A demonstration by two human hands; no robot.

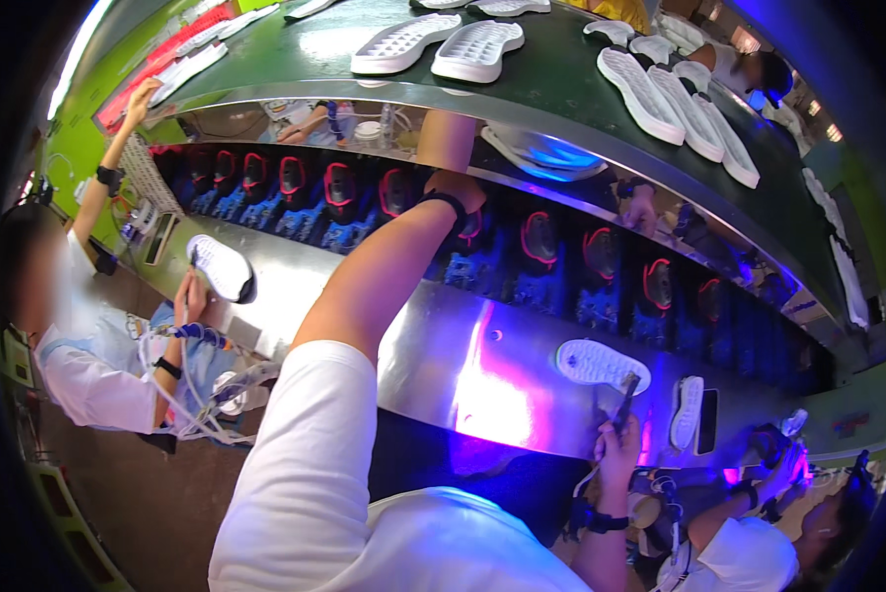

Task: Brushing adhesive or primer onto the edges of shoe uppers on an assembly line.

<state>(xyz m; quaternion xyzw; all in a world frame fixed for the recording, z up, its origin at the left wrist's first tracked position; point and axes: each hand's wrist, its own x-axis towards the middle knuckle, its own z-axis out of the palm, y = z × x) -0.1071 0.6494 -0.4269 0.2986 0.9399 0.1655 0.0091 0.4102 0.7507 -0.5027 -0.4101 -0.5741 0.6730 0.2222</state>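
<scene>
My right hand (617, 452) is closed around a dark-handled brush (624, 399), its tip over the near end of a white shoe sole (589, 363) lying on the metal bench (413, 335). A thin pale tube hangs beside this hand. Stretched forward across the bench, my left arm reaches the row of dark shoe uppers (393, 190) with glowing red outlines. My left hand (459, 187), beyond a black wristband, is at the far side of that row; its fingers are not clear. Right of the brushed sole lies another white sole (688, 412).
A raised green conveyor belt (551, 84) with several white soles (403, 44) runs across the far side. At left a co-worker (97, 335) handles a white sole (221, 267) and reaches to a red rack (132, 84). Another co-worker (759, 543) is at right, near a dark flat object (705, 422).
</scene>
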